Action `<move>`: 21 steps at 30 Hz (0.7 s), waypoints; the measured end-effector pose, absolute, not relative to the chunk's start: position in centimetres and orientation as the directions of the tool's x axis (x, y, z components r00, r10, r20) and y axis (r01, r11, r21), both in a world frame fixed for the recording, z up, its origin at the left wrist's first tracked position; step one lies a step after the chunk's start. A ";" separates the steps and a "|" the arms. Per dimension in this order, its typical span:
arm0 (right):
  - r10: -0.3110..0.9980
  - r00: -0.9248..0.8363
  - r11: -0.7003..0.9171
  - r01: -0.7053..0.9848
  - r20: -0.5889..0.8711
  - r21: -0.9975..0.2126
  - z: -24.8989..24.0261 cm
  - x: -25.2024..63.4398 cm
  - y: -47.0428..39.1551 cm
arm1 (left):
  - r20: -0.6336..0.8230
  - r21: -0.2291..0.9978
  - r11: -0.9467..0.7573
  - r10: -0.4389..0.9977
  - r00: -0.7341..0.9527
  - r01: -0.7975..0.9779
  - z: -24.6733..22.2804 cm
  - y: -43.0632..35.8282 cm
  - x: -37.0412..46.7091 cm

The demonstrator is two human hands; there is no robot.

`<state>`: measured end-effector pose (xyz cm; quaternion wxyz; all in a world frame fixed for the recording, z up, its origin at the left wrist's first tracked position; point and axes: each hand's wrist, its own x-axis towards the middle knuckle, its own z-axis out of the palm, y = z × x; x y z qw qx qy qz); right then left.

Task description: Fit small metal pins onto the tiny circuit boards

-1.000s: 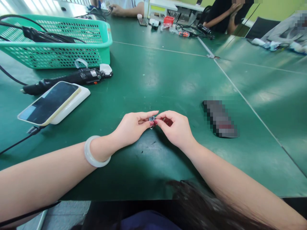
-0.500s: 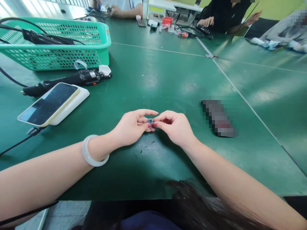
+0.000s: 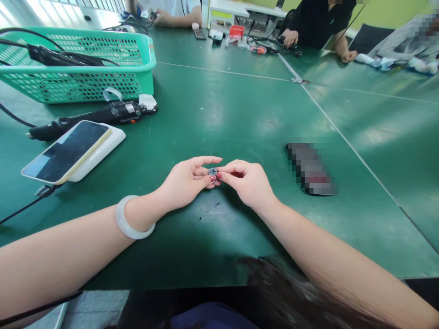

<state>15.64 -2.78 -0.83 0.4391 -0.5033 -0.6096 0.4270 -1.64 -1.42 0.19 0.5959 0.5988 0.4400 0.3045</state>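
Observation:
A small grey part (image 3: 212, 172) is held between my two hands, low over the green table (image 3: 212, 128). My left hand (image 3: 187, 182) grips it between thumb and fingers, with the index finger stretched out above it. On the other side, the thumb and index finger of my right hand (image 3: 249, 182) are pinched together at the part's right edge. Whether the right fingertips hold the same part or some smaller piece is too small to tell. A pale bangle (image 3: 125, 218) circles my left wrist.
On the left are a green basket (image 3: 137, 69) with black cables, a black power tool (image 3: 99, 114) and a phone (image 3: 68, 148) on a white block. A blurred dark object (image 3: 310, 169) lies to the right. Several people sit at the far side.
The view has shifted slightly, and my hands keep nearly the same pose around the part. At the far side, a person in black has lowered a raised hand to the table.

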 end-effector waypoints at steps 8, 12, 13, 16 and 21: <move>0.977 -0.119 0.214 0.457 0.179 -0.863 -1.0 16.6 -2.2 | -0.207 0.978 0.194 0.904 0.374 0.073 0.5 -1.3 -1.6; 0.955 -0.200 0.295 0.693 0.218 -0.658 -1.5 17.2 -1.8 | -0.210 0.977 0.211 0.937 0.278 0.030 0.3 -0.9 -1.6; 0.948 -0.232 0.318 0.722 0.218 -0.615 -1.6 17.2 -1.7 | -0.213 0.976 0.214 0.942 0.258 0.021 0.3 -0.8 -1.6; 0.936 -0.285 0.352 0.766 0.206 -0.538 -1.8 17.1 -1.4 | -0.224 0.973 0.232 0.948 0.226 -0.007 0.0 -0.6 -1.6; 0.938 -0.277 0.347 0.767 0.209 -0.539 -1.8 17.1 -1.4 | -0.219 0.970 0.237 0.949 0.225 -0.057 -0.4 -0.5 -1.7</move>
